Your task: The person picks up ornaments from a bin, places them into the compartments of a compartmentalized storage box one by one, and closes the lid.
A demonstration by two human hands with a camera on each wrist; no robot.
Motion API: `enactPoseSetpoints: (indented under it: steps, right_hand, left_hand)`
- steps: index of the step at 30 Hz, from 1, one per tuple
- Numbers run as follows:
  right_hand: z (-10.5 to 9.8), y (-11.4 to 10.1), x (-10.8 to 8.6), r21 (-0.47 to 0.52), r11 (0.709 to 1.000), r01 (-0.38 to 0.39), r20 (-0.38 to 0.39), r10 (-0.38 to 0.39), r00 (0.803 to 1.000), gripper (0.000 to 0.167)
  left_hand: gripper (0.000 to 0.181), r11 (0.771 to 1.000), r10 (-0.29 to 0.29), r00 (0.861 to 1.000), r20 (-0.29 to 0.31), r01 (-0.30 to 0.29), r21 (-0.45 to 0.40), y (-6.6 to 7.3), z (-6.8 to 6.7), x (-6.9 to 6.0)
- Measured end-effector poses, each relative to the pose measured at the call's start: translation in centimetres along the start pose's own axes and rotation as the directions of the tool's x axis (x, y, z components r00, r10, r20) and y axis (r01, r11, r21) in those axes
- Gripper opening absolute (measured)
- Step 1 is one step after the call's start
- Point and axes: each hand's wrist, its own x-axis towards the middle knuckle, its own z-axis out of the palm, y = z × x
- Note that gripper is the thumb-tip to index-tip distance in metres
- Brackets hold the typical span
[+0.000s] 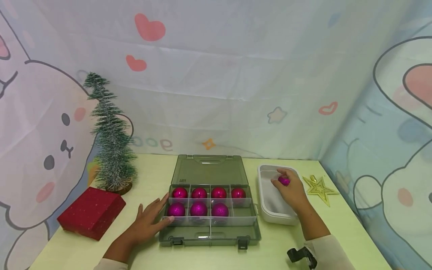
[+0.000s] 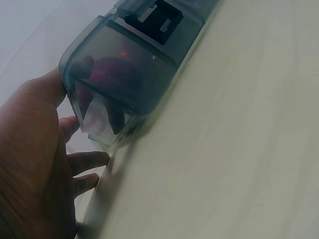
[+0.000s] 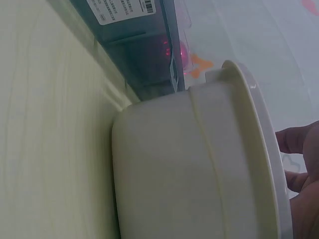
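My right hand pinches a purple glitter bauble between thumb and fingers over the white plastic container. In the right wrist view that hand shows past the container's rim, and the bauble is hidden. A translucent green compartment box lies with its lid raised. Several shiny magenta baubles fill its back row; 3 glitter ones sit in the middle row, whose rightmost compartment is bare. With fingers fairly straight, my left hand rests against the box's left side.
On the left stand a small artificial Christmas tree with a wooden base and a red box. A gold star ornament lies right of the white container. Behind the table hangs a printed cloth.
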Motion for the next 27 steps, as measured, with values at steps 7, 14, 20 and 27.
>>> enactPoseSetpoints:
  steps: [7,14,20,27]
  right_hand:
    - [-0.3,0.5,0.4,-0.016,0.998,-0.064,-0.027,0.064,0.998,0.057]
    - [-0.4,0.9,0.5,-0.006,0.993,-0.12,-0.035,0.12,0.992,0.063]
    - [-0.4,1.6,0.8,-0.03,0.992,-0.12,-0.004,0.12,0.993,0.066]
    - [-0.3,1.7,0.9,-0.02,0.984,-0.179,0.065,0.18,0.981,0.075]
  left_hand:
    - [0.086,1.0,-0.007,1.0,0.007,0.007,-0.009,0.0,-0.1,0.0]
    - [0.087,1.0,-0.004,1.0,0.012,0.004,-0.015,0.0,0.0,0.0]
    - [0.087,1.0,-0.003,1.0,0.015,0.003,-0.023,0.0,0.0,0.0]
    - [0.086,1.0,0.0,1.0,0.002,0.0,-0.005,0.0,0.0,-0.1]
